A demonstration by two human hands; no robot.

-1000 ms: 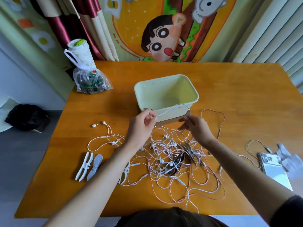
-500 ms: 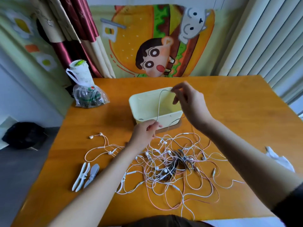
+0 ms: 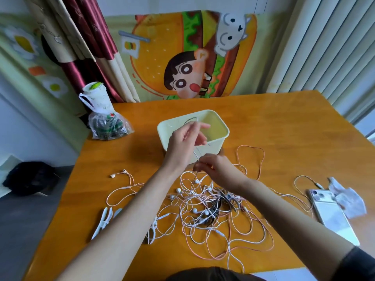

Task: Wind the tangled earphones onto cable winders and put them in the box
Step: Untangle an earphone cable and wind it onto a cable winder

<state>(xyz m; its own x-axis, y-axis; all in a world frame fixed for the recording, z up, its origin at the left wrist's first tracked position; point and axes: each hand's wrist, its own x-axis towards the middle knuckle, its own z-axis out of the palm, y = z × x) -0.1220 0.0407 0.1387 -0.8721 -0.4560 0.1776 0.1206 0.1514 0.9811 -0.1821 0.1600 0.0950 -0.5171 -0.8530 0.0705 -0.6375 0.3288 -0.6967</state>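
A tangle of white and pink earphones (image 3: 211, 207) lies on the orange table in front of me. My left hand (image 3: 184, 142) is raised in front of the pale green box (image 3: 221, 126) and pinches a loop of white cable. My right hand (image 3: 215, 169) is lower, just above the tangle, and pinches the same cable near its lower end. White cable winders lie at the left (image 3: 102, 222) and beside my left forearm (image 3: 152, 232).
A plastic bag with a white cup (image 3: 105, 122) stands at the table's back left. A phone (image 3: 332, 216) and a crumpled tissue (image 3: 349, 197) lie at the right edge. One earphone pair (image 3: 121, 183) lies apart to the left.
My right hand has dropped from above the box down to the tangle. My left hand has risen to the front of the box with the cable loop.
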